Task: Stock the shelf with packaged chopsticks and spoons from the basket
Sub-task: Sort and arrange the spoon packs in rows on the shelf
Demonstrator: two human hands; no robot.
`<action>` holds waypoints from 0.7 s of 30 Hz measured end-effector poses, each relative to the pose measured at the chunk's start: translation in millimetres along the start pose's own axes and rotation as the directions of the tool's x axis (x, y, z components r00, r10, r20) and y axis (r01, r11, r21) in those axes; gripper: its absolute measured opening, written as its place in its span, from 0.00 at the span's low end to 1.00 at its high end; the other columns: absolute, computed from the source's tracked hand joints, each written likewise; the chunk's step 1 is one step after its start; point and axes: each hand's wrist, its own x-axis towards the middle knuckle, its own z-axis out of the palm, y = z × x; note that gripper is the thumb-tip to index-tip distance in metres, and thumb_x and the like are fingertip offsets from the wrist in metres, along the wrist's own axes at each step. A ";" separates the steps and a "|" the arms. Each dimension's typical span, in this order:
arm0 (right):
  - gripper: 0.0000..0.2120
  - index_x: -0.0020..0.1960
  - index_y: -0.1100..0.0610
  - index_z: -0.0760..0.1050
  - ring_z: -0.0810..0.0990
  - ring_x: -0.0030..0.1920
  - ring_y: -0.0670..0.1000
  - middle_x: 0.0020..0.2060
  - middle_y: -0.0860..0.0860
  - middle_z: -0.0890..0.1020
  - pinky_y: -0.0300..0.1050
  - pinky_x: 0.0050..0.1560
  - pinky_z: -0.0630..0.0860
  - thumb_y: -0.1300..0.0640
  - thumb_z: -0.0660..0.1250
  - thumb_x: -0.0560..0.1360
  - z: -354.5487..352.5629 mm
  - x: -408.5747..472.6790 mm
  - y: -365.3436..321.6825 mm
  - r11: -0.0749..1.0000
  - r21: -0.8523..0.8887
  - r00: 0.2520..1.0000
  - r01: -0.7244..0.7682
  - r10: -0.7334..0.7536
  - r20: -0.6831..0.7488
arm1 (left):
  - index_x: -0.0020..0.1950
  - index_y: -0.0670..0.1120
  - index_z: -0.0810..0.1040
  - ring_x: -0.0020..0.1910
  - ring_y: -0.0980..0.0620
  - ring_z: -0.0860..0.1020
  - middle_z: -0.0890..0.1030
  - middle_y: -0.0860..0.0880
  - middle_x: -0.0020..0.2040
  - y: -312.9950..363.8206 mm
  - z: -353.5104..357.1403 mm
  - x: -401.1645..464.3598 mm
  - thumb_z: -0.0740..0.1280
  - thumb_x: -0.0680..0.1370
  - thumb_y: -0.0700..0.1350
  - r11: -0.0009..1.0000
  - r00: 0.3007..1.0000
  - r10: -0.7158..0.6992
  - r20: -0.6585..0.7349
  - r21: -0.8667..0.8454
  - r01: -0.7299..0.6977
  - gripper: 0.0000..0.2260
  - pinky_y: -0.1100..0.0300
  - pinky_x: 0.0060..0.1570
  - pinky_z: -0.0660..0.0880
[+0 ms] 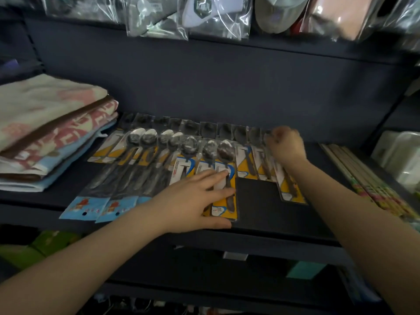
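Several packaged spoons (159, 153) lie side by side on the dark shelf (256, 201), in clear sleeves with yellow and blue cards. My left hand (193, 198) rests flat on the front spoon package (226, 192), fingers straight, thumb along the shelf's front edge. My right hand (287, 144) is curled at the far right end of the spoon row, pinching the top of a spoon package (288, 185); motion blur hides the fingertips. Packaged chopsticks (363, 178) lie in a bundle at the right. The basket is out of view.
Folded towels (50, 133) are stacked at the shelf's left. Plastic-bagged goods (204, 14) hang above. A white container (402, 155) sits at the far right. Lower shelves (227, 269) hold more items. Bare shelf shows between the two hands.
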 end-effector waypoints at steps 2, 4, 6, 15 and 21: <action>0.20 0.62 0.59 0.72 0.75 0.58 0.64 0.58 0.60 0.78 0.55 0.56 0.75 0.49 0.64 0.74 -3.9 8.4 22.3 0.988 -0.056 0.989 -0.145 0.146 0.024 | 0.74 0.62 0.49 0.75 0.58 0.42 0.42 0.58 0.77 -0.7 0.8 3.3 0.53 0.70 0.70 0.999 1.000 -0.004 0.019 -0.047 0.005 0.34 0.60 0.74 0.46; 0.23 0.62 0.57 0.72 0.74 0.60 0.62 0.57 0.58 0.79 0.58 0.58 0.75 0.48 0.68 0.72 -0.4 12.7 33.5 0.979 0.018 0.976 -0.204 0.201 0.088 | 0.74 0.63 0.50 0.74 0.61 0.42 0.43 0.59 0.77 -1.6 0.0 3.9 0.48 0.66 0.72 0.997 1.000 -0.009 0.027 -0.079 0.011 0.37 0.64 0.71 0.44; 0.21 0.62 0.59 0.73 0.77 0.57 0.61 0.55 0.58 0.81 0.58 0.57 0.76 0.52 0.70 0.71 1.0 14.5 33.7 0.976 0.123 0.979 -0.181 0.166 0.121 | 0.73 0.64 0.51 0.72 0.63 0.42 0.44 0.61 0.76 -1.1 -1.9 4.1 0.44 0.61 0.73 0.995 1.000 -0.008 0.018 -0.102 0.010 0.40 0.67 0.68 0.43; 0.17 0.29 0.57 0.66 0.74 0.36 0.51 0.31 0.53 0.73 0.46 0.43 0.70 0.61 0.59 0.77 -24.6 0.1 -5.7 0.837 0.537 0.979 -0.107 -0.006 0.204 | 0.74 0.60 0.50 0.72 0.64 0.48 0.51 0.59 0.76 -0.9 0.9 6.8 0.44 0.61 0.76 0.994 1.000 -0.029 -0.005 -0.104 0.029 0.44 0.69 0.68 0.48; 0.11 0.37 0.59 0.68 0.68 0.30 0.51 0.30 0.54 0.71 0.44 0.33 0.66 0.61 0.59 0.79 20.4 -20.6 -36.3 0.926 0.365 0.953 -0.095 -0.022 0.303 | 0.68 0.60 0.24 0.70 0.57 0.62 0.59 0.57 0.74 16.1 -3.8 8.4 0.61 0.62 0.73 0.982 0.989 -0.139 -0.046 -0.134 0.132 0.53 0.66 0.62 0.62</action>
